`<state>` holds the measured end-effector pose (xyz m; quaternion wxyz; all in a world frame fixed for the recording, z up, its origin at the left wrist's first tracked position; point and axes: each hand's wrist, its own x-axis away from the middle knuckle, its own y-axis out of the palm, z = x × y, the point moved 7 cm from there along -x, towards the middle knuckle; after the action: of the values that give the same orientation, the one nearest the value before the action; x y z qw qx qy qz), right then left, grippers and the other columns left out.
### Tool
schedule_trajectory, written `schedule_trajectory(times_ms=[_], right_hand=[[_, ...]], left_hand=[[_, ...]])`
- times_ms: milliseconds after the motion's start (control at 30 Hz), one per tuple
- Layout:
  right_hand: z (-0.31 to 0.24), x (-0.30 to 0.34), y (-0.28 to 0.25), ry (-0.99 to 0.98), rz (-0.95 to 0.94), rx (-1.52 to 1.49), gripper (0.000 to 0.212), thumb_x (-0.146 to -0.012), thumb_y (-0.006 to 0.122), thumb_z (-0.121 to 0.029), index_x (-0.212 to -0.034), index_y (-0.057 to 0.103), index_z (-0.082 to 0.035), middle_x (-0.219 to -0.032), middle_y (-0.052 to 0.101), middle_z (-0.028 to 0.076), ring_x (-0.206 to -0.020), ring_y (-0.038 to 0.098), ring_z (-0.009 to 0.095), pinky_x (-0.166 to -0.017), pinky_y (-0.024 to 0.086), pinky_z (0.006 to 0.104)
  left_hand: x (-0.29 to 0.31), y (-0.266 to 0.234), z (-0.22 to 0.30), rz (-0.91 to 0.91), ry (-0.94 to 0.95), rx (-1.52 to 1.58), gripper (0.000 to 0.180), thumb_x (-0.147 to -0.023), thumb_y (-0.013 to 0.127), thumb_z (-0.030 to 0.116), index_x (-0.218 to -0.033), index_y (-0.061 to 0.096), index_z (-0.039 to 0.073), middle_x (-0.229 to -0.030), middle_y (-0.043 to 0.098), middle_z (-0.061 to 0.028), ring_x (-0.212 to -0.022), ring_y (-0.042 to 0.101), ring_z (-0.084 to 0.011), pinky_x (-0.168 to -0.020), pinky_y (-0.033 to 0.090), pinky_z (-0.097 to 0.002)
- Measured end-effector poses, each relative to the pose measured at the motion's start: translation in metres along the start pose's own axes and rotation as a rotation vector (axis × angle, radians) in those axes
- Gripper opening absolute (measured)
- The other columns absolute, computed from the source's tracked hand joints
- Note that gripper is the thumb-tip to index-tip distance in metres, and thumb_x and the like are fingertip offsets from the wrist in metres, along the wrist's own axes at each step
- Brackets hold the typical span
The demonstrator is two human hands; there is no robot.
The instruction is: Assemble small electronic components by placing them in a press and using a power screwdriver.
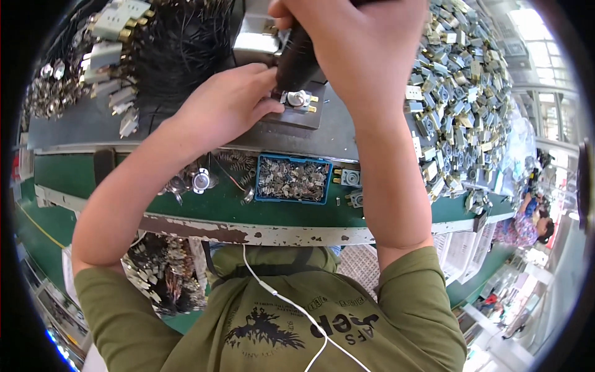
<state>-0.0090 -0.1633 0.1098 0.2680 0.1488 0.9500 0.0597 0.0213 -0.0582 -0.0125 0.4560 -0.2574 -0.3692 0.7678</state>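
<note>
My right hand (pixel 365 46), at the top of the view, is wrapped round a thick black screwdriver (pixel 299 62) that points down and left. Below its lower end, a small plug part (pixel 299 99) with a round metal piece and brass prongs lies on a dark metal block (pixel 304 119). My left hand (pixel 232 102) reaches in from the left with its fingers closed at the left end of this part. The thumb touches the part's edge; the screwdriver partly hides the fingertips and its own tip.
A large heap of plug parts (pixel 462 93) covers the right side. Black wires (pixel 180 53) and plug pieces (pixel 105 56) lie at the left. A blue tray (pixel 256 180) of small metal bits stands near the bench's front edge (pixel 297 235), beside springs (pixel 238 162). Another person (pixel 524 228) is far right.
</note>
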Motion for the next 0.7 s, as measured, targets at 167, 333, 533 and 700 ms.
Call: schedule_trajectory(times_ms=[167,333,533,700], right_hand=[[-0.007,0.015,0.002,-0.090,0.160,0.056,0.063,-0.085,0.075,0.013,-0.134,0.038,-0.001,-0.100,0.066,0.010,-0.078,0.068,0.015,-0.064,0.058,0.0268],[-0.002,0.014,0.004,-0.160,0.075,0.085,0.059,-0.085,0.075,0.012,-0.131,0.040,0.001,-0.098,0.067,0.011,-0.077,0.070,0.015,-0.064,0.059,0.0277],[0.004,0.013,0.001,-0.292,-0.058,0.230,0.051,-0.084,0.077,0.010,-0.124,0.046,0.003,-0.094,0.069,0.012,-0.078,0.071,0.015,-0.065,0.060,0.0281],[-0.007,0.017,0.014,-0.116,0.136,0.117,0.044,-0.082,0.078,0.010,-0.118,0.054,0.004,-0.092,0.071,0.011,-0.078,0.072,0.015,-0.067,0.060,0.0283]], left_hand=[[-0.001,0.000,0.002,-0.038,0.047,-0.130,0.031,-0.095,0.071,0.026,-0.114,0.060,0.004,-0.099,0.066,-0.0127,-0.096,0.068,-0.0346,-0.081,0.056,-0.0453],[0.000,0.002,0.002,-0.051,0.038,-0.162,0.029,-0.094,0.071,0.027,-0.109,0.060,0.003,-0.099,0.066,-0.0123,-0.095,0.069,-0.0347,-0.080,0.057,-0.0454],[-0.007,0.002,-0.001,0.003,0.076,-0.142,0.029,-0.093,0.072,0.025,-0.108,0.061,0.003,-0.096,0.067,-0.0133,-0.094,0.069,-0.0357,-0.080,0.057,-0.0462],[-0.002,0.005,-0.012,0.108,0.127,-0.102,0.027,-0.091,0.073,0.026,-0.102,0.064,0.003,-0.096,0.067,-0.0140,-0.092,0.069,-0.0359,-0.080,0.056,-0.0465]])
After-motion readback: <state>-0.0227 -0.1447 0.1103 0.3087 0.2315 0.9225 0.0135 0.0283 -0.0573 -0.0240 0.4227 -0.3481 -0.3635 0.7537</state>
